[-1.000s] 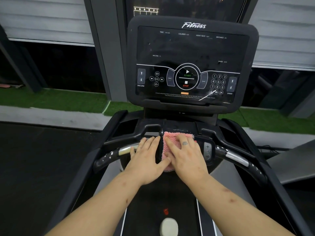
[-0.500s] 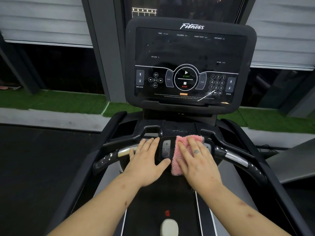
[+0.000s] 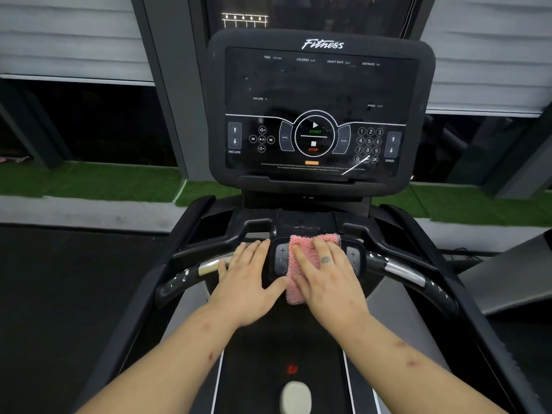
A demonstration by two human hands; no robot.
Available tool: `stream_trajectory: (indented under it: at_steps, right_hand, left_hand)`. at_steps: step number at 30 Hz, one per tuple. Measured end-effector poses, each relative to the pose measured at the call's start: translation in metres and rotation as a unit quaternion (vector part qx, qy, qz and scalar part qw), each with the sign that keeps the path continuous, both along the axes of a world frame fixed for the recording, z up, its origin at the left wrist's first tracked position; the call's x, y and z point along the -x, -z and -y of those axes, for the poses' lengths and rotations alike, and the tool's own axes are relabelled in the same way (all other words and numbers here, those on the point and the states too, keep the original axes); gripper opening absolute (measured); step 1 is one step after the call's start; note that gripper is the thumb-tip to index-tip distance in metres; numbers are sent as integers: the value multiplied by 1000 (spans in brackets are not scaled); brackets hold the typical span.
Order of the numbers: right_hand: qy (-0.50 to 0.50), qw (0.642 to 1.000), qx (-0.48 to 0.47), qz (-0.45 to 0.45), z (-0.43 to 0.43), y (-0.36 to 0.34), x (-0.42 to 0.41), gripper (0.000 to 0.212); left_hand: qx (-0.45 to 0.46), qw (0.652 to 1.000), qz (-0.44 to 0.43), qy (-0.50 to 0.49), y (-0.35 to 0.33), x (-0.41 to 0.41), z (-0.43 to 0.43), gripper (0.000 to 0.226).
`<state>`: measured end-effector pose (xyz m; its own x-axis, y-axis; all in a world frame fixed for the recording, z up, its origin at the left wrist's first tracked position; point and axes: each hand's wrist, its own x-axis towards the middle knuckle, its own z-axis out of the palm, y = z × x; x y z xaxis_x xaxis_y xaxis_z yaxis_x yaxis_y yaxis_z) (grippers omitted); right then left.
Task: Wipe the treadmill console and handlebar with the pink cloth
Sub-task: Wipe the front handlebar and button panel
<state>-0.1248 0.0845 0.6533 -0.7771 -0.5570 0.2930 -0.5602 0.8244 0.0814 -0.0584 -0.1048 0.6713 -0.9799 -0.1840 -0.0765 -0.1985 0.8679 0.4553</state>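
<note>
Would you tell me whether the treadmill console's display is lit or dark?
Dark: the console shows no figures beside its TIME, CALORIES, INCLINE or SPEED headings, and the readout area is black.

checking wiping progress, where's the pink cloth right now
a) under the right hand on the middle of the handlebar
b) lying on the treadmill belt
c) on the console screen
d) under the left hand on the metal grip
A: the right hand presses the pink cloth flat against the middle of the handlebar, while the left hand rests bare beside it.
</note>
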Motion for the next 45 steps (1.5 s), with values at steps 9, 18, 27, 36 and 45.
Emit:
stream_trajectory:
  at_steps: [9,18,27,36,45]
  right_hand:
    - [26,999,-34,19,-58,2,7,64]
    - [64,996,9,57,-66,16,-14,60]
    - [61,995,17,73,-55,4,16,61]
    - [54,995,-5,80,-69,24,-3,60]
    - [44,998,20,47,-67,22,-7,64]
  left_hand:
    - [2,1000,0,-11,0,1,-1,89]
    - [-1,1000,-7,-14,2,2,0,89]
    - [-3,1000,-8,-13,0,1,-1,88]
    - [-4,1000,-17,-9,0,1,0,88]
    - [-6,1000,-15,-10,1,1,0,89]
